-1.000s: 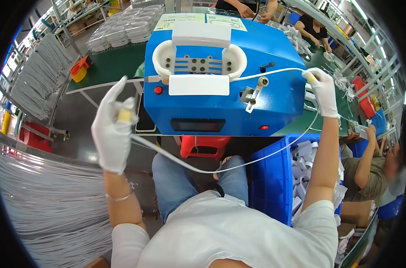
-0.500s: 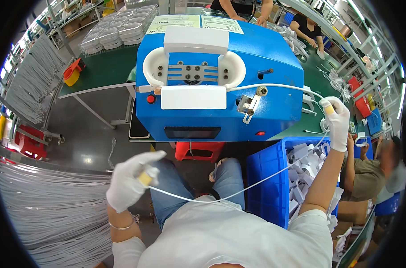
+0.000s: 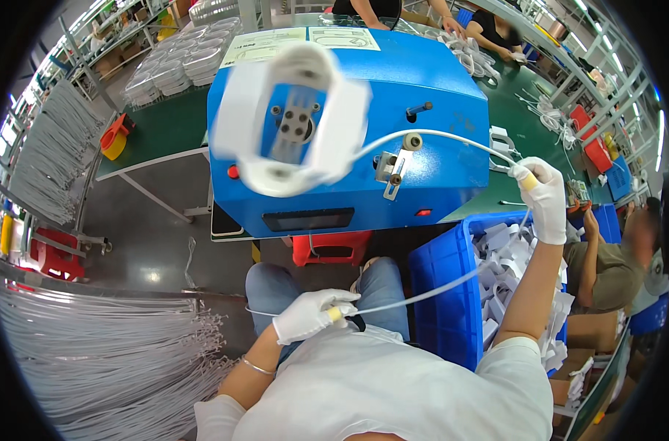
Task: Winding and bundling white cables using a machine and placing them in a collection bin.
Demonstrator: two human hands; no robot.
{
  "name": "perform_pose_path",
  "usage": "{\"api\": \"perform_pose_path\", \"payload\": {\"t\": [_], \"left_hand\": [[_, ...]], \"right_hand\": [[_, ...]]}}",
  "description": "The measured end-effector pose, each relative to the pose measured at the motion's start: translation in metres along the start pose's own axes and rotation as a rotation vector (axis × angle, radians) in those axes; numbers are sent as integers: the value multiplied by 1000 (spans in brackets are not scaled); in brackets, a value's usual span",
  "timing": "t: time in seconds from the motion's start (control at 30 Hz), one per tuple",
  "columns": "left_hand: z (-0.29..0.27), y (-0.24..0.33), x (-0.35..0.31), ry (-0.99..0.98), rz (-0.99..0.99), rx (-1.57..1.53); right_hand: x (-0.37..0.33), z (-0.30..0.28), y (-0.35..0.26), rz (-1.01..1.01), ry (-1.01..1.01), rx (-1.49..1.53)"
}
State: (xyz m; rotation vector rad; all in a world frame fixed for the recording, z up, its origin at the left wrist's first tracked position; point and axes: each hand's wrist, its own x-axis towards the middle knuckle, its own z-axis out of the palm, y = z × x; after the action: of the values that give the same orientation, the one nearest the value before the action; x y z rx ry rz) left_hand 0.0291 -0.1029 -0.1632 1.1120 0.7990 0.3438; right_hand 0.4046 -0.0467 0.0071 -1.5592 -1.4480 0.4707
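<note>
A white cable runs from the white winding head of a blue machine, above a small guide roller, to my right hand. That hand, white-gloved with yellow tape on a finger, is closed round the cable at the machine's right. From there the cable drops in front of the blue bin and sags across to my left hand, low over my lap. The left glove is also taped; its fingers close on the cable, and a loose tail sticks out beyond it. The winding head is tilted and blurred.
A blue bin full of white plastic pieces stands at my right. Bundles of pale cables lie at left. Stacked clear trays and an orange-yellow tape holder sit on the green bench. Co-workers sit beyond and at right.
The winding head has turned from level to tilted and blurred. My left hand has moved right and down to my lap along the cable; my right hand has shifted slightly left.
</note>
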Motion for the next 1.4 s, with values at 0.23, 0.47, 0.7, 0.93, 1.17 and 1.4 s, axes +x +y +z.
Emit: {"api": "perform_pose_path", "payload": {"t": [0.23, 0.47, 0.7, 0.93, 1.17, 1.4], "left_hand": [[-2, -18, 14, -60, -2, 8], [-2, -12, 10, -7, -36, 199], [-1, -8, 11, -47, -44, 298], [5, 49, 17, -121, 58, 449], [-13, 150, -19, -203, 521, 1010], [-41, 271, -79, 153, 805, 964]], "right_hand": [[-11, 28, -29, 97, -275, 237], [-10, 51, -51, 159, -370, 345], [-10, 59, -57, 165, -353, 386], [-10, 71, -68, 109, -372, 441], [-4, 78, -79, -6, -321, 173], [55, 87, -87, -796, 126, -437]]}}
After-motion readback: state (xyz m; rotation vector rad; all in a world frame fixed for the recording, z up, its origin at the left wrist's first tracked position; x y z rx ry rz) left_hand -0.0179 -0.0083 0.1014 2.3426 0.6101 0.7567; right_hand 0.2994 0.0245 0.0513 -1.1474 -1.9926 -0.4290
